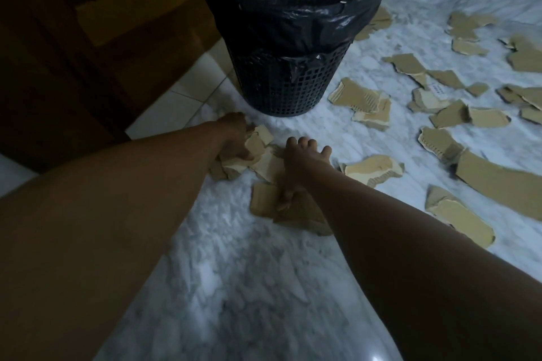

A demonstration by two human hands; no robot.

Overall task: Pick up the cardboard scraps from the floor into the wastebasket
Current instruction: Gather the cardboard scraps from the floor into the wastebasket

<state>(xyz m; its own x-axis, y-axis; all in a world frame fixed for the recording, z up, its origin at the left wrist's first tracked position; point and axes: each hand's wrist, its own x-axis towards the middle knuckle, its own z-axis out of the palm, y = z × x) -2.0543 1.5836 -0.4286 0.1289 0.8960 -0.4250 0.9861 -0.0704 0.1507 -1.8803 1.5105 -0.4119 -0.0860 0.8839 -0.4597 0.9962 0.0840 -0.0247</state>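
The wastebasket (281,85) loses its far rim to the top edge, and its dark liner (293,29) hides the inside from me. The right hand (302,167) covers part of the cardboard scraps (261,202), so I cannot judge its grip. Scraps along the right edge of the floor (234,272) are cropped; one piece's print (437,87) is unreadable.

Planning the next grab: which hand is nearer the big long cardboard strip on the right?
Right. The right hand holds scraps left of the long strip, one pale scrap between them; the left hand grips scraps farther left, near the wastebasket.
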